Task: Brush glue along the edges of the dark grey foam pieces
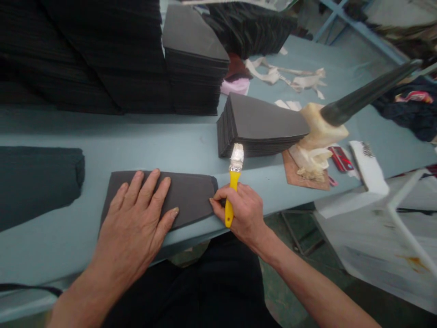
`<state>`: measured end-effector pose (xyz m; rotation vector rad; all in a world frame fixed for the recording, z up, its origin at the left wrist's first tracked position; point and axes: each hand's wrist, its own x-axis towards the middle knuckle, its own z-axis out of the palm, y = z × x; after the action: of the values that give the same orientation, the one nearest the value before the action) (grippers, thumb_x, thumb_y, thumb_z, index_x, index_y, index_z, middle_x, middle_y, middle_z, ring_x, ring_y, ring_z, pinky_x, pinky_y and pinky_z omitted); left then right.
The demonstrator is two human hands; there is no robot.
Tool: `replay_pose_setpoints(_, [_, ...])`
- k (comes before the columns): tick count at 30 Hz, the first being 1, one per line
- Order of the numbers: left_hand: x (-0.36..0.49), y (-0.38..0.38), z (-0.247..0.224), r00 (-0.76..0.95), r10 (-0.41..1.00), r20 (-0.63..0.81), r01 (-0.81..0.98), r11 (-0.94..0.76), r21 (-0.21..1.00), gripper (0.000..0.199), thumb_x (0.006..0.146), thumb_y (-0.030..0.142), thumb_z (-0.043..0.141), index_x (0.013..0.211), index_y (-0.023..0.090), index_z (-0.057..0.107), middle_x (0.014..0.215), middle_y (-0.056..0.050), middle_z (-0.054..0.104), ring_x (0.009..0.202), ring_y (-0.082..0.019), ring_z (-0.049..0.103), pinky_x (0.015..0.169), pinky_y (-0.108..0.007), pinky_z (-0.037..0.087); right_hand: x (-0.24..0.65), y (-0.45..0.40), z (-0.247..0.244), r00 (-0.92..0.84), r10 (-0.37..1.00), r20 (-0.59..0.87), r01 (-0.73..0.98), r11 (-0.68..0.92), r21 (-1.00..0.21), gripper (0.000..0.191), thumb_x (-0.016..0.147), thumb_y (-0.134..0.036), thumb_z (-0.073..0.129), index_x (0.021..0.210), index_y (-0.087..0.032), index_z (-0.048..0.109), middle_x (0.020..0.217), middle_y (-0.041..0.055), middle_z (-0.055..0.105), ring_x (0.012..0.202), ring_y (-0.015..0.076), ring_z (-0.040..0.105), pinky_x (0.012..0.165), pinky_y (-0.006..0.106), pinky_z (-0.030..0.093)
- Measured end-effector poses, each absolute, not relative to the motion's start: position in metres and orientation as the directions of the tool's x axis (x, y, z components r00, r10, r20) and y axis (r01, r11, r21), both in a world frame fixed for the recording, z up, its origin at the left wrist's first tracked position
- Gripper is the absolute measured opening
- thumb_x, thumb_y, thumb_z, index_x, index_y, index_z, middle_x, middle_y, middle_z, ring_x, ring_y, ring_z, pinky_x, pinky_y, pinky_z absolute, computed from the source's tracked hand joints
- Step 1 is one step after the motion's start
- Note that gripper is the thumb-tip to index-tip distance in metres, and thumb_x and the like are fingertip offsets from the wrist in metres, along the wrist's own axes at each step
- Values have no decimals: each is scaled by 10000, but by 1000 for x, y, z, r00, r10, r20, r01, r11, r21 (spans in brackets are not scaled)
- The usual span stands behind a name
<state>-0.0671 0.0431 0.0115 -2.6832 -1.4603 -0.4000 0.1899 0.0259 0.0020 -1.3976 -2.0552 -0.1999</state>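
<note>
A dark grey tapered panel point(191, 196) lies flat at the table's front edge. My left hand point(136, 214) rests on it with the fingers spread. My right hand point(244, 209) is wrapped round a brush point(234, 184) with a yellow handle; its whitish, coated bristles point away from me. The thumb and index fingertip of that hand touch the panel's narrow right end. Just beyond the brush stands a stack of similar grey panels point(269, 118).
Tall dark stacks point(194, 59) line the back of the light blue table point(153, 141). A folded dark green cloth pile point(37, 182) lies at left. To the right are a cream-coloured container point(321, 127) with a dark tube, a red object point(340, 158) and white strips point(273, 75).
</note>
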Motion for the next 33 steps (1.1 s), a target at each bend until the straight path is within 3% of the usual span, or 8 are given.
replay_pose_setpoints(6, [-63, 43, 12, 498, 831, 248, 848, -526, 62, 616, 1097, 412, 328, 1573, 87, 547, 1680, -220, 479, 1552, -474, 450, 1205, -671, 429, 191, 25, 15, -291, 754, 588, 871, 463, -163, 158, 997, -182, 703, 873, -243, 626, 765, 7, 753, 658, 184, 657, 632, 338, 441])
replay_pose_setpoints(9, [-62, 42, 11, 479, 843, 245, 860, -506, 62, 609, 1093, 412, 347, 1581, 104, 542, 1689, -202, 472, 1554, -459, 455, 1212, -658, 438, 180, 24, 28, -293, 742, 603, 834, 507, -220, 144, 1006, -169, 691, 933, -250, 597, 823, 9, 780, 712, 181, 711, 674, 323, 503])
replay_pose_setpoints(13, [-62, 39, 11, 471, 850, 234, 869, -493, 41, 599, 1088, 412, 381, 1592, 125, 531, 1697, -177, 468, 1565, -435, 452, 1220, -632, 461, 149, 27, 34, -296, 763, 575, 707, 579, -405, 87, 1031, -183, 647, 1053, -238, 585, 1147, 97, 821, 1002, 231, 793, 867, 363, 619])
replay_pose_setpoints(17, [-60, 36, 13, 462, 858, 223, 878, -479, 24, 579, 1093, 391, 354, 1575, 140, 557, 1687, -151, 490, 1559, -413, 471, 1213, -619, 495, 120, 34, 16, -322, 805, 498, 653, 570, -499, 130, 1061, -185, 563, 1178, -225, 604, 1412, 158, 736, 1273, 282, 731, 1027, 457, 623])
replay_pose_setpoints(22, [-56, 34, 15, 423, 882, 209, 897, -441, 45, 566, 1100, 393, 351, 1573, 168, 563, 1690, -121, 495, 1567, -389, 467, 1243, -604, 480, 113, 37, -7, -279, 841, 463, 708, 506, -493, 233, 1065, -132, 482, 1239, -213, 613, 1492, 172, 682, 1404, 306, 645, 1120, 546, 571])
replay_pose_setpoints(29, [-61, 35, 13, 430, 876, 220, 887, -456, 79, 561, 1103, 371, 342, 1573, 141, 546, 1694, -128, 493, 1577, -385, 448, 1243, -587, 475, 121, 38, -9, -325, 817, 476, 748, 530, -400, 198, 1063, -124, 504, 1218, -203, 600, 1496, 210, 670, 1371, 301, 653, 1109, 538, 555])
replay_pose_setpoints(33, [-73, 40, 12, 414, 874, 255, 893, -445, 76, 630, 1093, 488, 372, 1559, 94, 531, 1671, -199, 501, 1537, -445, 474, 1205, -635, 486, 123, 37, -8, -306, 843, 444, 755, 498, -426, 187, 1061, -153, 534, 1231, -212, 584, 1535, 199, 644, 1389, 295, 641, 1142, 540, 533])
